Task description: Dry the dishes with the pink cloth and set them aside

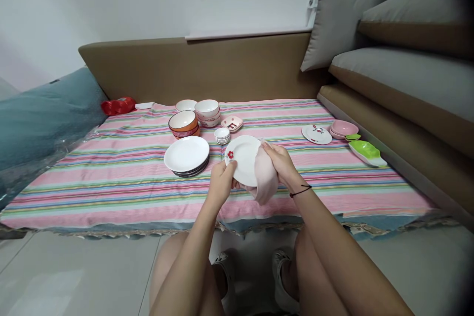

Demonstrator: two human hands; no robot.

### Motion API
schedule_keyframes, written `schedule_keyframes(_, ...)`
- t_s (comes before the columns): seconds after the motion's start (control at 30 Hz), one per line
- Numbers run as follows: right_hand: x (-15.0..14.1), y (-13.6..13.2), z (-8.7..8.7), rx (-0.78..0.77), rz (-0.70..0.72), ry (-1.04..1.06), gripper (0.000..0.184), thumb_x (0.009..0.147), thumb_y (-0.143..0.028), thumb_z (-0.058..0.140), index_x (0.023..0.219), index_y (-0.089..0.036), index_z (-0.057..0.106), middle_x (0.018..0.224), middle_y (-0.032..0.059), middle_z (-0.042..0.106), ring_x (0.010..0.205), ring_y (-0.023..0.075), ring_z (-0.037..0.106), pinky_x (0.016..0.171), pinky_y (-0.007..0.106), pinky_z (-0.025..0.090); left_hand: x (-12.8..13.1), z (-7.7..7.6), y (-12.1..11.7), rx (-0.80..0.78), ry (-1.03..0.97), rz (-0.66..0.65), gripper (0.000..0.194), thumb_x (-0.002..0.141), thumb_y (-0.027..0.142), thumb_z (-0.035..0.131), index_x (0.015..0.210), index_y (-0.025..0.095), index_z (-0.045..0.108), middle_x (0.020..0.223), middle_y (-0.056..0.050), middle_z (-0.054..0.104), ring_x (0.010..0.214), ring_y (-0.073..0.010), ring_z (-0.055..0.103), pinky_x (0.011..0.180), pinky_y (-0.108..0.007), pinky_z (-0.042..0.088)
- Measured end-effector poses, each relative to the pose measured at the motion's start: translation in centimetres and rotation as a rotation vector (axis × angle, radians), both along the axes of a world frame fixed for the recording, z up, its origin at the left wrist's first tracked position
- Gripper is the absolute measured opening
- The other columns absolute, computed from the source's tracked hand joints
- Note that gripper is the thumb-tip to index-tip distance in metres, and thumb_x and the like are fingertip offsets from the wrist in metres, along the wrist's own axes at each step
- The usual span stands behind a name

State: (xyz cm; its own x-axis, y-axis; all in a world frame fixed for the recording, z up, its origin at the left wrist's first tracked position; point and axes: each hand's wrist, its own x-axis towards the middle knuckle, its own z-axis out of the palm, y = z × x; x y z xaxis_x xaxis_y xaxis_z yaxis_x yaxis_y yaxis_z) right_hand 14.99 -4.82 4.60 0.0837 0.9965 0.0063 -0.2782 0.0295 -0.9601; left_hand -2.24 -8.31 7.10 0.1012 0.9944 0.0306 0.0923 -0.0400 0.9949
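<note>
A white plate [243,160] with a red flower on its rim is held up in front of me, tilted above the striped cloth. My left hand [222,176] grips its left edge, thumb on the face near the flower. At the right edge, my right hand [278,159] pinches a pale pink cloth [265,177] against the plate. The cloth covers the plate's right side and hangs below it, so the fingers behind are hidden. Just left of the plate stand a stack of white plates [187,154] and small white bowls [222,134].
Stacked bowls [207,108], orange bowls [184,122] and a square patterned dish [232,122] sit behind. To the right lie flowered plates [316,134], pink bowls [344,128] and a green dish [366,151]. Cushions [407,74] border the right; a red bundle [118,105] lies back left.
</note>
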Motion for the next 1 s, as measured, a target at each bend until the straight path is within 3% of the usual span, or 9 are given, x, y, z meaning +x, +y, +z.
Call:
schedule_keyframes(0.13,-0.5,-0.4,0.0,0.052,-0.019,-0.251,0.048,0.074,-0.06,0.06,0.059,-0.017,0.046,0.054,-0.0041,0.043,0.051,0.0084,0.036,0.048,0.022,0.026,-0.7,0.4,0.7,0.011,-0.013,0.175,0.031,0.081,0.034,0.046,0.054,0.019,0.045,0.045,0.002,0.047,0.044,-0.0108,0.04,0.045,-0.024,0.03)
schedule_keyframes(0.23,-1.1,-0.6,0.0,0.122,-0.141,-0.363,0.051,0.078,-0.059,0.056,0.056,-0.019,0.035,0.052,-0.0049,0.031,0.052,0.0079,0.028,0.048,0.023,0.021,-0.5,0.3,0.8,0.053,-0.022,0.291,0.028,0.081,0.036,0.048,0.059,0.018,0.048,0.053,0.002,0.049,0.052,-0.0112,0.041,0.049,-0.024,0.031)
schedule_keyframes(0.37,-1.1,-0.6,-0.1,0.152,-0.272,-0.385,0.048,0.079,-0.055,0.057,0.057,-0.019,0.036,0.054,-0.005,0.03,0.053,0.0082,0.028,0.048,0.023,0.022,0.1,-0.1,0.5,0.044,-0.064,0.343,0.03,0.083,0.042,0.046,0.064,0.019,0.048,0.051,0.003,0.046,0.049,-0.0115,0.041,0.045,-0.024,0.031)
schedule_keyframes(0.5,0.0,-0.2,-0.3,0.104,-0.26,-0.246,0.04,0.075,-0.054,0.063,0.064,-0.017,0.053,0.057,-0.0044,0.044,0.055,0.009,0.037,0.05,0.021,0.031,-0.3,0.2,0.6,0.014,-0.118,0.452,0.031,0.084,0.043,0.043,0.066,0.019,0.048,0.048,0.003,0.045,0.04,-0.0108,0.041,0.039,-0.023,0.031)
schedule_keyframes(0.63,1.2,0.8,-0.5,0.009,-0.235,0.185,0.035,0.068,-0.049,0.072,0.08,-0.018,0.063,0.073,-0.0014,0.062,0.066,0.0126,0.055,0.061,0.023,0.046,-1.4,0.7,1.0,-0.033,-0.222,0.551,0.028,0.083,0.038,0.045,0.063,0.018,0.048,0.045,0.003,0.044,0.038,-0.0099,0.04,0.036,-0.022,0.03)
schedule_keyframes(0.73,1.8,1.7,-0.8,-0.072,-0.21,0.441,0.037,0.069,-0.051,0.071,0.088,-0.02,0.065,0.084,0.0007,0.068,0.078,0.0161,0.064,0.073,0.028,0.052,-1.4,0.6,1.2,-0.082,-0.319,0.517,0.024,0.082,0.038,0.048,0.076,0.017,0.057,0.057,0.0,0.058,0.047,-0.0111,0.05,0.039,-0.02,0.035)
schedule_keyframes(0.8,1.9,2.1,-1.0,-0.094,-0.16,0.495,0.037,0.072,-0.055,0.067,0.087,-0.021,0.065,0.087,0.0016,0.07,0.081,0.0179,0.066,0.077,0.031,0.054,-0.7,0.2,1.3,-0.111,-0.451,0.416,0.029,0.082,0.041,0.051,0.098,0.019,0.061,0.086,-0.003,0.069,0.07,-0.0142,0.062,0.052,-0.021,0.046)
schedule_keyframes(0.87,1.9,2.3,-1.1,-0.068,-0.133,0.472,0.04,0.073,-0.059,0.064,0.086,-0.021,0.065,0.088,0.0026,0.071,0.085,0.0201,0.067,0.08,0.034,0.054,0.1,-0.3,1.3,-0.119,-0.566,0.26,0.04,0.083,0.046,0.051,0.116,0.023,0.058,0.111,-0.004,0.068,0.095,-0.0172,0.063,0.072,-0.025,0.051)
schedule_keyframes(1.0,1.6,1.3,-0.9,0.017,-0.043,0.29,0.053,0.077,-0.068,0.051,0.091,-0.02,0.066,0.089,0.0054,0.072,0.095,0.0246,0.065,0.088,0.042,0.052,1.6,-1.0,0.9,-0.119,-0.46,0.054,0.046,0.085,0.051,0.048,0.112,0.017,0.063,0.108,-0.008,0.069,0.103,-0.0234,0.061,0.086,-0.031,0.047)
